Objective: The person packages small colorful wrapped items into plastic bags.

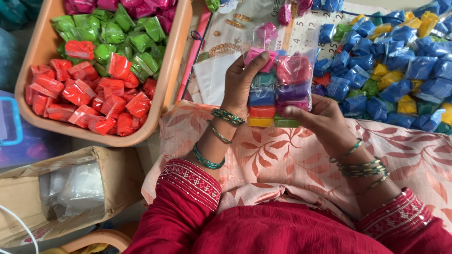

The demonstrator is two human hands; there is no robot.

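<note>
I had my left hand [242, 82] and right hand [320, 120] both clasped around a clear bag [278, 89] of stacked colour packets, held over my lap. I judged the open top could spill a pink packet if the bag tipped, since my grip sat low. Left and far, an orange tub [172, 80] held red, green and magenta packets; right and far lay a heap of blue and yellow packets [395, 66]. A cardboard box [117, 183] sat near left.

Tub [176, 70] of packets [101, 84] far left; cardboard box [113, 183] near left; loose packets [391, 70] far right; clear bag [278, 89] between both hands, centre.
</note>
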